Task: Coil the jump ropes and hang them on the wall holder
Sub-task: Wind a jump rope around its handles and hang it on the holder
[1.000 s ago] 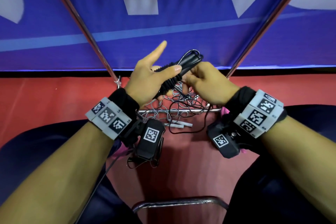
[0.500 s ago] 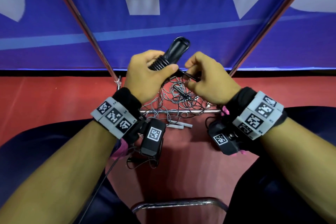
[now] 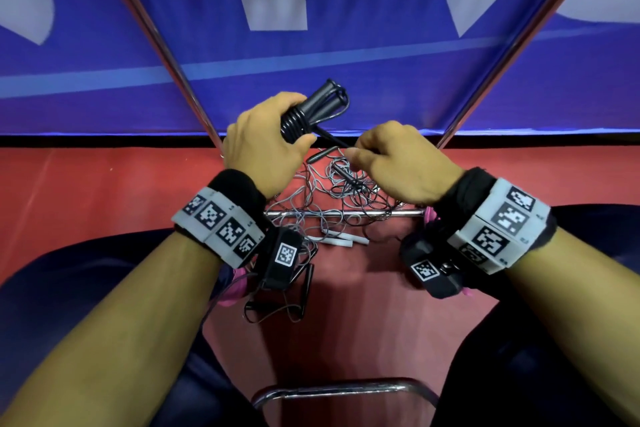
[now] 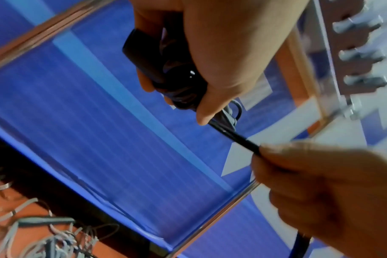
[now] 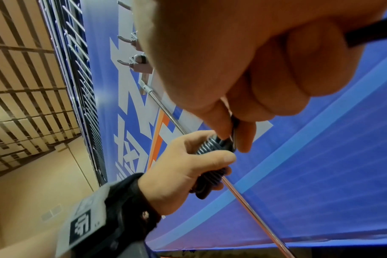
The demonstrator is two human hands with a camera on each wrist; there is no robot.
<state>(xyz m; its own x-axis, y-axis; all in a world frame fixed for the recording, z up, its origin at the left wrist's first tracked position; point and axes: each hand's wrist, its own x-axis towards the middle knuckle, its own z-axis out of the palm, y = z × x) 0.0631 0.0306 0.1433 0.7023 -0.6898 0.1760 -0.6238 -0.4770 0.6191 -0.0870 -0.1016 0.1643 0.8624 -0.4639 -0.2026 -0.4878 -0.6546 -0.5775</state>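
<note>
The left hand is wrapped around the coiled black jump rope, held up before the blue banner, while the right hand pinches its loose cord above tangled ropes on the red floor.

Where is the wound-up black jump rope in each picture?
Head: upper middle, the black jump rope is gripped by the left hand.
Left wrist: top middle, black jump rope in that hand.
Right wrist: centre, black jump rope in that hand.
Shared landmark: the blue banner behind it.
</note>
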